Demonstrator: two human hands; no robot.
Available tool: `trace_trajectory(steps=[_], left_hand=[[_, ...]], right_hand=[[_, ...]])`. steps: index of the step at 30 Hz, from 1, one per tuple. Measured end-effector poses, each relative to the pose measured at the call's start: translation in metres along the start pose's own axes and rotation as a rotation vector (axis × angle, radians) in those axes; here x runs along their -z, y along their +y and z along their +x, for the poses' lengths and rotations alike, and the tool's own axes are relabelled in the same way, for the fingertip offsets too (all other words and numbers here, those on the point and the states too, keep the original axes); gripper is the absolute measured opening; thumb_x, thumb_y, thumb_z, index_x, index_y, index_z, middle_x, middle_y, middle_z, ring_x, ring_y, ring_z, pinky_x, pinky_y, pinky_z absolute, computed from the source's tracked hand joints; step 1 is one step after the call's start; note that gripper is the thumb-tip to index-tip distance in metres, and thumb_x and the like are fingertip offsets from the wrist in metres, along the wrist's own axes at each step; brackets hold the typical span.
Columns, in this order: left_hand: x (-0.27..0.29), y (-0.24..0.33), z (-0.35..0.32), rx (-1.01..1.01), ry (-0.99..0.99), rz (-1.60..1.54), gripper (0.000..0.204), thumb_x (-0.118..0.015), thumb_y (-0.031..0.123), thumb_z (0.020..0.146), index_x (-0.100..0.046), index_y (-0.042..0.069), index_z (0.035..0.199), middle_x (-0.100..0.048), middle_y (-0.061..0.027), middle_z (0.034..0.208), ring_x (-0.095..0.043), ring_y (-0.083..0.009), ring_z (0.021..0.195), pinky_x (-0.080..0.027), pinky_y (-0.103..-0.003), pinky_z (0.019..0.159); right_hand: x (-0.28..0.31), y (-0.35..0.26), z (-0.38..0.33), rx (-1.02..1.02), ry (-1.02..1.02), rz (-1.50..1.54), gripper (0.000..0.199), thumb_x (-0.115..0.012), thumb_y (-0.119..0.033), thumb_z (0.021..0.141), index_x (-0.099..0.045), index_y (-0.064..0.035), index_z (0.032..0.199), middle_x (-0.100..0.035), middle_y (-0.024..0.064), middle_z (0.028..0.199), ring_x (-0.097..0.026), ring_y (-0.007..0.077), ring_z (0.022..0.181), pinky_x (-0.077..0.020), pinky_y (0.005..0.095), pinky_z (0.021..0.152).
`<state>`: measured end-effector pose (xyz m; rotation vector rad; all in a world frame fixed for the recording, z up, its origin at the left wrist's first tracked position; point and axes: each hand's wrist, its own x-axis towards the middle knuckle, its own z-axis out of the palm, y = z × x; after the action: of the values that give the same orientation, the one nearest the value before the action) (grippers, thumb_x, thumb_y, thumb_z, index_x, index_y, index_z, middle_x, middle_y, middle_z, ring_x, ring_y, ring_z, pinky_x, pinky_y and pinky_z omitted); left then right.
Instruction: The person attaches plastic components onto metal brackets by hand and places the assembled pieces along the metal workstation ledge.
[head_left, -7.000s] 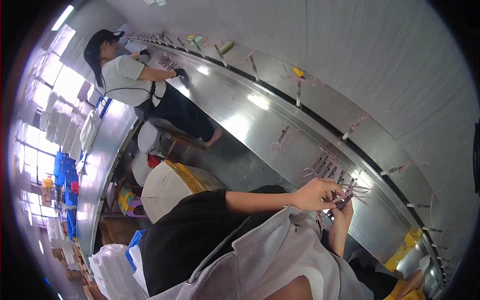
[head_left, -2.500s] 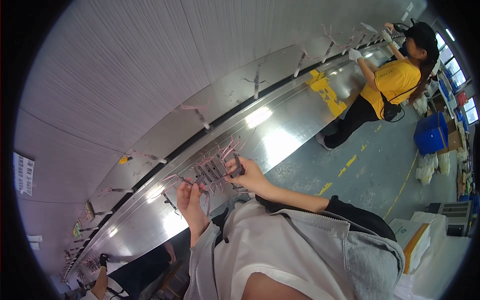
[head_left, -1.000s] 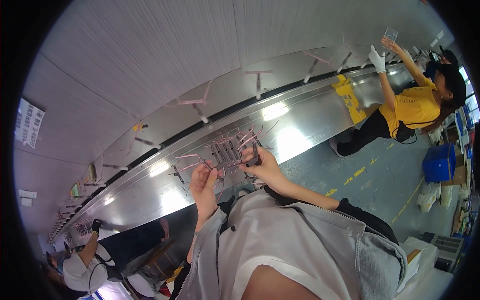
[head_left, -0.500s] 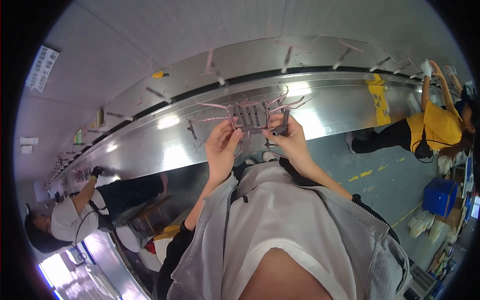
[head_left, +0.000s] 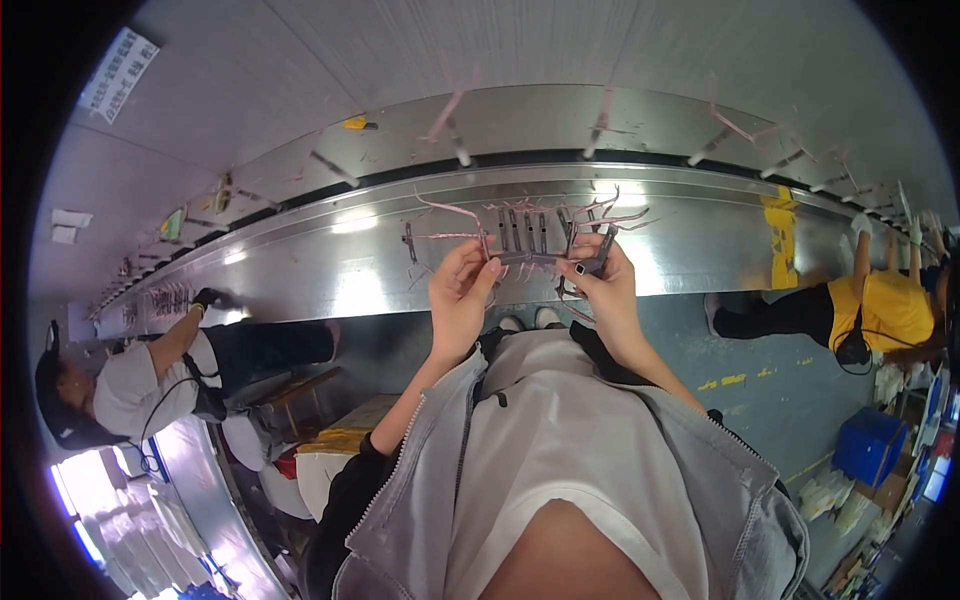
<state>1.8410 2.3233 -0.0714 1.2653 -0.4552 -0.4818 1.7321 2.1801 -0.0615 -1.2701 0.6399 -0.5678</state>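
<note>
Over the steel channel, I hold up a wire hanging rack [head_left: 525, 257] with pinkish, coated-looking prongs spreading out at both sides. Several slim dark bars [head_left: 530, 232] stand side by side in its middle. My left hand [head_left: 463, 292] pinches the rack's left end between thumb and fingers. At the other end, my right hand [head_left: 608, 298] is closed around the rack, and a dark square-ended piece [head_left: 581, 268] shows by its thumb. Whether that piece is fixed to the rack I cannot tell.
A long steel channel [head_left: 360, 262] runs across, with a row of pegs [head_left: 460, 145] along its back wall. One co-worker [head_left: 150, 375] stands at the left, another in yellow [head_left: 895, 310] at the right. A blue bin [head_left: 868, 447] sits on the floor.
The view has shifted slightly, so the rack and both hands appear a little further right. Both hands keep their grip on the rack.
</note>
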Motion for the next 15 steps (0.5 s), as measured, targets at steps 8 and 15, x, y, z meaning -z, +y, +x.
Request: trace_trajectory(steps=[8,15], left_hand=[[0.124,0.022,-0.007,0.014,0.031,-0.013,0.028,-0.056,0.0,0.084,-0.052,-0.003,0.112,-0.061,-0.0065,0.095,-0.057,-0.011,0.085,-0.045,-0.023,0.075],[0.245,0.027,-0.02,0.097,0.04,0.02,0.03,-0.056,-0.002,0.084,-0.052,-0.001,0.114,-0.059,-0.0065,0.104,-0.057,-0.0108,0.089,-0.046,-0.023,0.077]], right_hand=[[-0.123,0.03,-0.023,-0.046,-0.065,0.007,0.035,-0.067,0.007,0.071,-0.052,-0.0013,0.102,-0.06,0.0031,0.085,-0.056,0.0083,0.079,-0.0449,0.0204,0.068],[-0.228,0.069,-0.046,-0.084,-0.106,-0.044,0.033,-0.067,0.005,0.072,-0.053,-0.0027,0.101,-0.059,0.001,0.083,-0.054,0.0063,0.073,-0.0418,0.0189,0.061]])
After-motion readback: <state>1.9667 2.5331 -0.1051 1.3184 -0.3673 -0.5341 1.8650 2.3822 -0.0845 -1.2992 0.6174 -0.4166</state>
